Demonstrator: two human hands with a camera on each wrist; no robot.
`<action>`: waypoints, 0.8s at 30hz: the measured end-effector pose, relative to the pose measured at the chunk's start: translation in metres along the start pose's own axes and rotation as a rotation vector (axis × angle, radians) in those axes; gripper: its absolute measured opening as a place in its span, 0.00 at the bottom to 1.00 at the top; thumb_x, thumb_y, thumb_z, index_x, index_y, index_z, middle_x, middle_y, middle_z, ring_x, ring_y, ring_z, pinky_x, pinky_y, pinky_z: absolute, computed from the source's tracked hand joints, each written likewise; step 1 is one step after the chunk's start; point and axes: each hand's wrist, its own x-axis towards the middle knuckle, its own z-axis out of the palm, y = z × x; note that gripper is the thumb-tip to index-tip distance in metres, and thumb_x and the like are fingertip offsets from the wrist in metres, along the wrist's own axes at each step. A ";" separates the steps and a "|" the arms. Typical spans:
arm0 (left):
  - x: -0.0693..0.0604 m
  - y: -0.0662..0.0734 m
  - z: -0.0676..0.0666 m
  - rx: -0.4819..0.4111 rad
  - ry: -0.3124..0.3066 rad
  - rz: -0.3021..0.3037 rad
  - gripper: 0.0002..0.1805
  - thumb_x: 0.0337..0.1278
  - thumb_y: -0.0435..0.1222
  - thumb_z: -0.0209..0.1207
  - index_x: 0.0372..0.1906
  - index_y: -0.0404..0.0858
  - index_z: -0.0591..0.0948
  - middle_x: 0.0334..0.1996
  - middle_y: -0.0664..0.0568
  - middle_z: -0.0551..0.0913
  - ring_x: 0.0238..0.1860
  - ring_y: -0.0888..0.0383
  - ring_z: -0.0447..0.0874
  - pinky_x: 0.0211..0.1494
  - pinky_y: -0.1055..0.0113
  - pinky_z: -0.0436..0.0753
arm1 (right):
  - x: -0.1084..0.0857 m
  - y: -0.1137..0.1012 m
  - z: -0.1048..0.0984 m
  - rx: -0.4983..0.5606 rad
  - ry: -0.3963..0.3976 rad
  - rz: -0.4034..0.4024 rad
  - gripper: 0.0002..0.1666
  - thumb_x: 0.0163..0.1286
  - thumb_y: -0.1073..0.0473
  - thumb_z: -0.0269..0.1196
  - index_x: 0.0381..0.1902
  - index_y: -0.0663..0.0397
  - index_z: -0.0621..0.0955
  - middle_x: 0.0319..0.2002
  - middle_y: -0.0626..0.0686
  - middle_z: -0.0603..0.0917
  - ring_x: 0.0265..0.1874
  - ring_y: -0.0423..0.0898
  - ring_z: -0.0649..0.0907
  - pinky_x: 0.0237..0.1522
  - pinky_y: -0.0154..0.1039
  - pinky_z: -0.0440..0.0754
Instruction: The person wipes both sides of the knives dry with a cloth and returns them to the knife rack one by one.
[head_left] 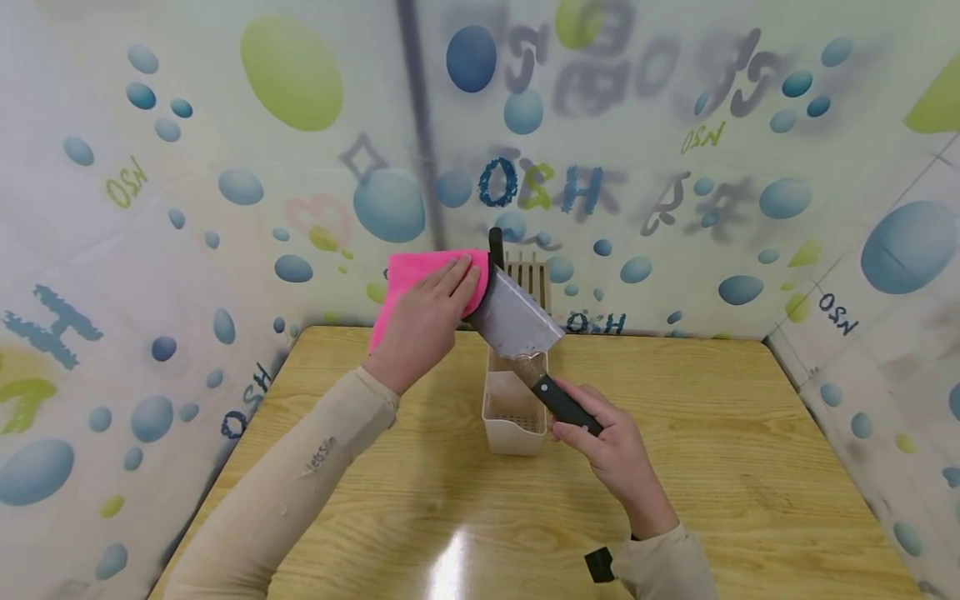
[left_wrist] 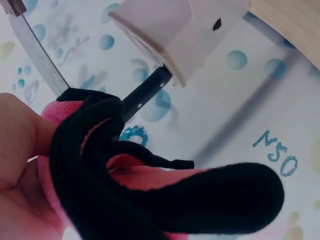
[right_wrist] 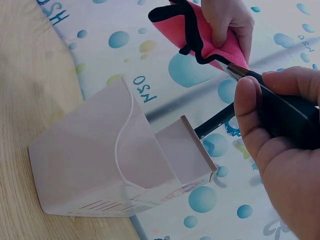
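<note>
The person is wearing smooth beige sleeves. The left sleeve (head_left: 300, 483) is carrying small, dark, slanted lettering (head_left: 320, 456), too blurred to read surely, above a tiny pale mark (head_left: 283, 509). Beside the right sleeve's (head_left: 667, 567) cuff, a black squarish piece (head_left: 599, 565) is jutting out. Both left hand (head_left: 420, 329) and right hand (head_left: 615, 450) are going gloveless.

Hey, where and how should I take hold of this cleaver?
Probably take the cleaver by its black riveted handle, coming from the person's right and near side. The handle slants down toward that side, while the broad blade points up and away to the left, its far end covered by a black-edged pink cloth. I'd keep off the blade.
</note>
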 end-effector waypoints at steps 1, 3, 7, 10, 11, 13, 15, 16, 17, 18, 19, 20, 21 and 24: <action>0.000 -0.001 0.000 0.006 0.003 -0.002 0.31 0.64 0.24 0.60 0.73 0.31 0.73 0.73 0.39 0.73 0.73 0.45 0.72 0.74 0.55 0.74 | 0.000 0.000 0.000 -0.001 0.001 0.005 0.30 0.71 0.74 0.62 0.70 0.66 0.75 0.43 0.58 0.81 0.37 0.44 0.87 0.42 0.35 0.89; 0.001 -0.002 0.000 0.016 0.009 -0.004 0.31 0.64 0.24 0.59 0.73 0.31 0.73 0.72 0.39 0.73 0.73 0.45 0.73 0.74 0.55 0.74 | 0.000 -0.001 0.000 -0.002 0.003 0.015 0.30 0.71 0.73 0.62 0.70 0.66 0.75 0.44 0.58 0.81 0.37 0.45 0.87 0.43 0.35 0.89; 0.000 -0.002 0.001 0.022 0.010 -0.002 0.31 0.64 0.24 0.59 0.73 0.32 0.72 0.72 0.40 0.73 0.72 0.45 0.73 0.73 0.55 0.75 | 0.000 -0.002 0.000 0.000 0.006 0.027 0.29 0.71 0.73 0.62 0.70 0.66 0.75 0.44 0.59 0.81 0.37 0.48 0.86 0.43 0.36 0.89; -0.002 -0.001 0.002 0.019 0.013 0.013 0.31 0.64 0.24 0.59 0.73 0.31 0.72 0.72 0.40 0.73 0.72 0.45 0.74 0.73 0.55 0.76 | 0.000 -0.002 0.001 0.007 0.008 0.038 0.29 0.72 0.73 0.62 0.70 0.67 0.75 0.46 0.65 0.80 0.38 0.47 0.86 0.43 0.36 0.89; -0.002 0.000 0.003 0.019 0.017 0.019 0.31 0.64 0.24 0.59 0.73 0.31 0.72 0.72 0.40 0.74 0.72 0.45 0.74 0.72 0.55 0.76 | 0.000 -0.003 0.001 0.007 0.009 0.044 0.29 0.72 0.73 0.62 0.70 0.67 0.75 0.46 0.67 0.79 0.38 0.48 0.86 0.43 0.36 0.89; -0.004 0.002 0.003 0.028 0.027 0.033 0.30 0.65 0.24 0.58 0.73 0.31 0.73 0.72 0.40 0.74 0.71 0.45 0.74 0.72 0.55 0.76 | 0.000 -0.003 0.001 0.005 0.011 0.055 0.29 0.72 0.73 0.61 0.71 0.67 0.74 0.48 0.71 0.78 0.38 0.49 0.86 0.43 0.35 0.89; -0.004 0.004 0.004 0.035 0.037 0.043 0.29 0.65 0.25 0.58 0.72 0.31 0.73 0.71 0.39 0.75 0.71 0.45 0.75 0.72 0.55 0.76 | 0.000 -0.004 0.001 0.002 0.014 0.070 0.29 0.72 0.72 0.61 0.71 0.66 0.74 0.48 0.73 0.78 0.38 0.53 0.86 0.44 0.35 0.89; -0.005 0.005 0.004 0.039 0.041 0.045 0.29 0.66 0.25 0.58 0.72 0.31 0.74 0.71 0.40 0.75 0.71 0.45 0.75 0.72 0.55 0.76 | 0.000 -0.004 0.001 0.001 0.015 0.077 0.29 0.73 0.72 0.61 0.71 0.66 0.74 0.49 0.72 0.78 0.38 0.54 0.86 0.44 0.36 0.89; -0.005 0.007 0.004 0.042 0.045 0.047 0.29 0.66 0.25 0.58 0.72 0.31 0.74 0.70 0.40 0.76 0.71 0.45 0.75 0.72 0.56 0.76 | 0.000 -0.004 0.001 0.002 0.018 0.084 0.29 0.73 0.72 0.62 0.71 0.66 0.74 0.49 0.73 0.78 0.39 0.55 0.86 0.44 0.36 0.89; -0.005 0.008 0.004 0.044 0.046 0.050 0.29 0.66 0.25 0.59 0.72 0.31 0.74 0.70 0.40 0.76 0.71 0.45 0.75 0.73 0.56 0.76 | 0.000 -0.004 0.001 0.006 0.020 0.091 0.29 0.73 0.71 0.62 0.71 0.65 0.74 0.49 0.73 0.78 0.39 0.55 0.86 0.44 0.36 0.89; -0.005 0.009 0.004 0.042 0.048 0.053 0.28 0.66 0.26 0.59 0.72 0.31 0.74 0.70 0.39 0.76 0.71 0.45 0.75 0.72 0.55 0.76 | 0.000 -0.004 0.001 0.007 0.022 0.096 0.30 0.73 0.71 0.62 0.71 0.65 0.74 0.49 0.73 0.78 0.39 0.55 0.86 0.44 0.36 0.88; -0.005 0.010 0.003 0.044 0.048 0.056 0.28 0.66 0.26 0.60 0.71 0.31 0.74 0.70 0.39 0.76 0.71 0.45 0.76 0.72 0.55 0.76 | 0.000 -0.004 0.000 0.009 0.024 0.100 0.30 0.73 0.71 0.62 0.71 0.65 0.74 0.49 0.73 0.78 0.39 0.54 0.87 0.45 0.36 0.88; -0.006 0.011 0.003 0.044 0.045 0.059 0.29 0.66 0.26 0.60 0.71 0.31 0.74 0.70 0.40 0.76 0.71 0.45 0.75 0.72 0.55 0.76 | 0.000 -0.004 0.000 0.010 0.026 0.104 0.30 0.73 0.71 0.62 0.72 0.64 0.74 0.49 0.72 0.78 0.39 0.52 0.87 0.45 0.36 0.88; -0.007 0.015 0.003 0.048 0.037 0.069 0.29 0.66 0.27 0.62 0.72 0.31 0.74 0.71 0.40 0.75 0.71 0.45 0.75 0.72 0.55 0.77 | 0.000 -0.004 0.000 0.011 0.031 0.106 0.30 0.73 0.70 0.62 0.72 0.64 0.74 0.48 0.71 0.78 0.39 0.47 0.87 0.45 0.36 0.88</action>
